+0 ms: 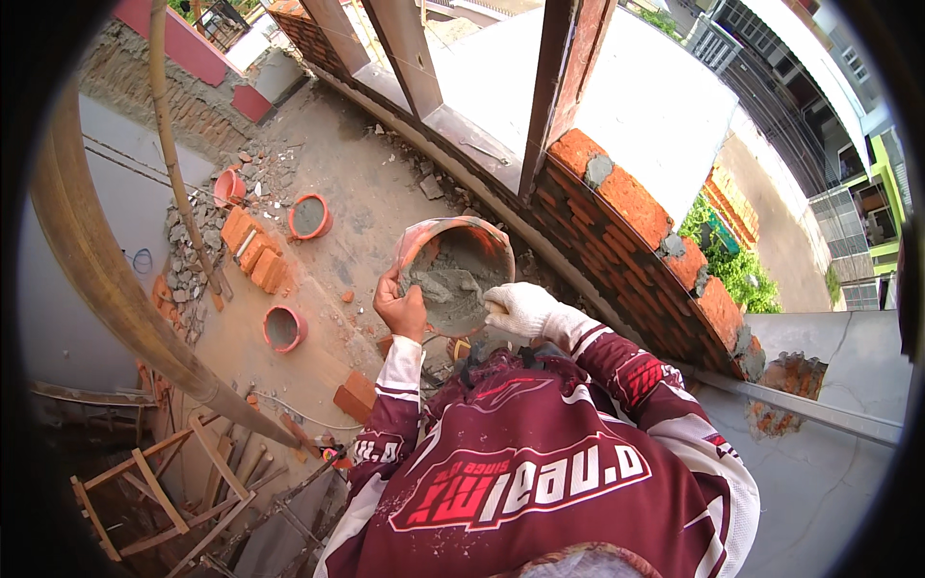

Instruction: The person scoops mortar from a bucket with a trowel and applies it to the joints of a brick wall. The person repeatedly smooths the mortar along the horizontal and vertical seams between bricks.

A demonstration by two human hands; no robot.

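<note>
An orange bucket (409, 252) holds wet grey mortar (453, 289) just in front of my body. My bare left hand (400, 306) is closed on the bucket's left rim, with the thumb over the inner side. On the opposite side, my right hand (522, 308) wears a white knit glove. Its fingers are closed over the near right rim and reach to the mortar. A ridged lump of mortar lies in the middle of the bucket; whether a tool is under it cannot be made out.
A low brick wall (626, 250) with mortar dabs runs along the right, beside upright frame posts (559, 96). Left stand mortar buckets (310, 217) (284, 328), stacked bricks (252, 249) and rubble (188, 236). A curved pole (106, 279) and wooden frame (159, 486) are nearer left.
</note>
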